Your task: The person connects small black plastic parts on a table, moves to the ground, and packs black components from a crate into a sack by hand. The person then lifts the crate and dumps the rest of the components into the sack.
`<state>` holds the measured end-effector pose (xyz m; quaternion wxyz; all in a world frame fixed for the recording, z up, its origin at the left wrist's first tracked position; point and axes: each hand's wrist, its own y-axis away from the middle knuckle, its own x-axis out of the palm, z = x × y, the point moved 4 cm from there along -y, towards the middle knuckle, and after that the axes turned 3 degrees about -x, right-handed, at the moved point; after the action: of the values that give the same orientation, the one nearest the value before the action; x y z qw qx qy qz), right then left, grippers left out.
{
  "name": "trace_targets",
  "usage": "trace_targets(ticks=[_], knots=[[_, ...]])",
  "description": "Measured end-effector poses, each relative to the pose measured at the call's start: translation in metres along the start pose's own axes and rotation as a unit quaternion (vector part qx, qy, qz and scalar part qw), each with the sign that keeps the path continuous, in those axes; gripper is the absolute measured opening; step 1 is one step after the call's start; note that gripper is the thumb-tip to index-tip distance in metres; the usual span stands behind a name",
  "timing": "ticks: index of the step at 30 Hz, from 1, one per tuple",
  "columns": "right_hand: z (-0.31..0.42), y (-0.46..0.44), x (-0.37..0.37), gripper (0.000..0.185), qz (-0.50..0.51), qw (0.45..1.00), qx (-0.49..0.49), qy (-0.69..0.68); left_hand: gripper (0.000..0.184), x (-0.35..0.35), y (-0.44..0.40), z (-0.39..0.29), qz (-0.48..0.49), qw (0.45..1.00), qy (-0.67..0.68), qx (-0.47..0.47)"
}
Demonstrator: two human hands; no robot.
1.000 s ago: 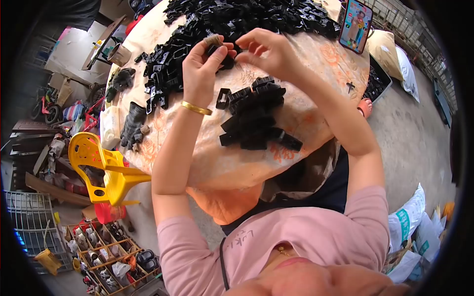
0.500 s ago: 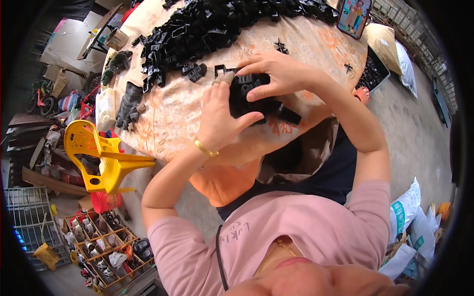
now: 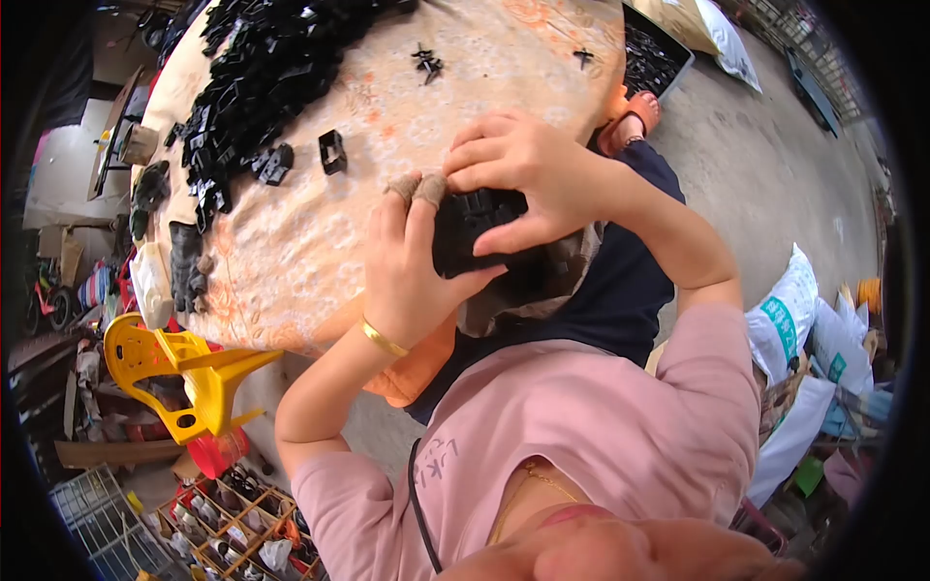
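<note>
My left hand (image 3: 412,257), with wrapped fingertips and a gold bangle at the wrist, curves around the left side of a cluster of black plastic parts (image 3: 475,218). From the right, my right hand (image 3: 528,179) closes over the same cluster. Together they hold it at the table's front edge, above an open brown bag (image 3: 504,310) at my lap. My palms hide part of the cluster. One black rectangular part (image 3: 332,152) lies alone on the patterned tablecloth (image 3: 387,107), left of my hands.
A large heap of black parts (image 3: 262,87) covers the table's far left. Dark gloves (image 3: 184,266) lie at the left edge. A yellow chair (image 3: 208,378) stands at left, a crate of black parts (image 3: 654,58) beyond the table, and white sacks (image 3: 783,315) at right.
Both hands came from the heap to the small pile, gathered it and drew it towards me to the table's edge over the bag. The view has shifted, and the phone is out of frame.
</note>
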<state>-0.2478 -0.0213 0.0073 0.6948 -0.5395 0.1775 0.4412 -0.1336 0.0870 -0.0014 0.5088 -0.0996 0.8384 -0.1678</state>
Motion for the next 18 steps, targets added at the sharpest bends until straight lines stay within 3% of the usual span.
trace_targets(ticks=[7,9,11,13,15,17,18], knots=[[0.022,0.060,0.009,0.044,0.013,0.996,-0.022,0.088,0.061,0.031,0.024,-0.029,-0.029,0.983,-0.096,0.157],[0.025,0.085,0.020,0.023,0.012,0.996,-0.034,0.084,0.031,0.050,0.038,-0.031,-0.042,0.963,-0.140,0.226],[0.018,0.112,0.044,0.019,-0.001,0.994,-0.027,0.110,0.033,0.076,0.049,-0.033,-0.006,0.953,-0.183,0.241],[0.013,0.136,0.062,0.026,0.038,0.992,0.076,0.098,0.037,0.111,0.053,-0.016,0.057,0.942,-0.159,0.290],[0.004,0.174,0.092,0.029,0.141,0.951,0.235,0.140,0.045,0.144,0.066,0.002,0.242,0.955,-0.089,0.149],[0.000,0.225,0.129,0.032,0.211,0.914,0.338,0.077,0.050,0.179,0.105,0.031,0.468,0.882,-0.013,-0.060],[0.000,0.240,0.140,0.033,0.244,0.889,0.384,0.044,0.051,0.193,0.125,0.040,0.533,0.841,0.042,-0.080]])
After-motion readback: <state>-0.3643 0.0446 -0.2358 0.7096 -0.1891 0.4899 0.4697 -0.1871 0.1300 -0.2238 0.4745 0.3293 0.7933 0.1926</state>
